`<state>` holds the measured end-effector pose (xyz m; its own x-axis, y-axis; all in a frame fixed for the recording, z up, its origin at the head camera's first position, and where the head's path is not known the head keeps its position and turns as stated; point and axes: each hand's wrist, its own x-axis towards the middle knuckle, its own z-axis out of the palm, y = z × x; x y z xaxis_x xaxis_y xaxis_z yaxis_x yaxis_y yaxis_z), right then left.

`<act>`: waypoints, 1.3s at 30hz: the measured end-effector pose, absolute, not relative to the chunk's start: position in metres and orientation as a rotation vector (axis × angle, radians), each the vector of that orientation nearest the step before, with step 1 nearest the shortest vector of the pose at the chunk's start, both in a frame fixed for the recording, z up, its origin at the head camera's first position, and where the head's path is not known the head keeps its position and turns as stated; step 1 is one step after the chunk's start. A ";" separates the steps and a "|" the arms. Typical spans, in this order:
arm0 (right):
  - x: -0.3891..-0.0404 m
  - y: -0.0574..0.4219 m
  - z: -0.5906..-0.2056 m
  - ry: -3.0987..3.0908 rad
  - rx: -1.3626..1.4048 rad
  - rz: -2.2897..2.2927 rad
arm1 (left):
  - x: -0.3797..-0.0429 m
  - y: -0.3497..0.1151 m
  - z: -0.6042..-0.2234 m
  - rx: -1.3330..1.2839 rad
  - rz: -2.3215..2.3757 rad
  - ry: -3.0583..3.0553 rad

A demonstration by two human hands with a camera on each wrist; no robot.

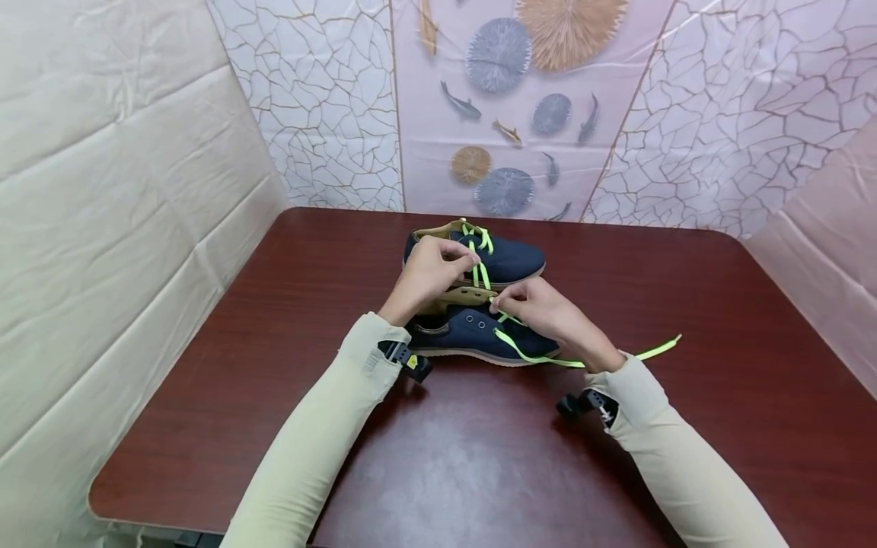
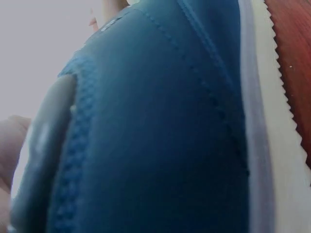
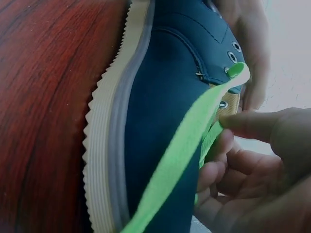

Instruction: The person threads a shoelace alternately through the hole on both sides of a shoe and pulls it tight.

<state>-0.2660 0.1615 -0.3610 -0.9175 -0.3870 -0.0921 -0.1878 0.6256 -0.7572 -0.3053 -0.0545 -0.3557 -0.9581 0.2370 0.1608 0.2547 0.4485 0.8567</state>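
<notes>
Two navy shoes with neon-green laces lie one behind the other. In the head view my right hand point(image 1: 537, 304) is over the front of the near shoe point(image 1: 445, 335). My right thumb and forefinger pinch a green shoelace point(image 3: 210, 141) close to an eyelet in the tan-lined flap point(image 3: 228, 104), seen in the right wrist view. My left hand point(image 1: 435, 270) hovers above the near shoe's opening, thumb and forefinger together by green lace strands; I cannot tell what is between them. The far shoe point(image 1: 514, 259) has its lace tied with loops. The near shoe's side fills the left wrist view.
A loose lace end point(image 1: 661, 347) trails across the dark red table point(image 1: 438, 457), passing beneath my right wrist. Pale cloth walls point(image 1: 137, 190) stand on the left and right, and a patterned sheet point(image 1: 329, 99) hangs behind the table.
</notes>
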 end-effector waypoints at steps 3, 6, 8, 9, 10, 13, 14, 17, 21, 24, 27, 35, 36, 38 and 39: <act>-0.266 0.161 -0.359 2.640 -0.490 -1.158 | -0.305 -0.056 -0.352 -0.422 -1.602 -2.611; -0.266 0.161 -0.358 2.662 -0.487 -1.134 | -0.305 -0.057 -0.348 -0.405 -1.629 -2.526; -0.266 0.161 -0.359 2.663 -0.496 -1.110 | -0.306 -0.058 -0.345 -0.388 -1.639 -2.464; -0.266 0.161 -0.360 2.664 -0.499 -1.104 | -0.306 -0.059 -0.343 -0.379 -1.644 -2.439; -0.266 0.161 -0.360 2.669 -0.505 -1.090 | -0.306 -0.060 -0.342 -0.371 -1.649 -2.420; -0.264 0.160 -0.359 2.718 -0.485 -1.054 | -0.306 -0.063 -0.339 -0.364 -1.662 -2.403; -0.264 0.159 -0.359 2.758 -0.470 -1.030 | -0.306 -0.064 -0.338 -0.372 -1.672 -2.399; -0.260 0.158 -0.358 2.894 -0.430 -0.937 | -0.305 -0.066 -0.336 -0.388 -1.684 -2.385; -0.256 0.153 -0.361 3.050 -0.466 -0.777 | -0.303 -0.067 -0.334 -0.389 -1.670 -2.353; -0.253 0.151 -0.364 3.128 -0.512 -0.684 | -0.303 -0.069 -0.333 -0.383 -1.649 -2.340; -0.252 0.152 -0.364 3.174 -0.509 -0.657 | -0.302 -0.069 -0.331 -0.386 -1.639 -2.335; -0.259 0.157 -0.362 3.033 -0.485 -0.761 | -0.301 -0.069 -0.326 -0.373 -1.687 -2.281; -0.260 0.158 -0.361 2.998 -0.495 -0.789 | -0.300 -0.070 -0.325 -0.375 -1.696 -2.263; -0.262 0.160 -0.361 2.925 -0.516 -0.850 | -0.299 -0.070 -0.322 -0.382 -1.721 -2.223; -0.263 0.161 -0.362 2.890 -0.527 -0.873 | -0.298 -0.070 -0.321 -0.383 -1.737 -2.202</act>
<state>-0.2634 0.1612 -0.3616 -0.9380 -0.3457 0.0251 -0.3018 0.7788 -0.5499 -0.2982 -0.0701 -0.3208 -0.9164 0.0180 0.3999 0.3931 0.2289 0.8905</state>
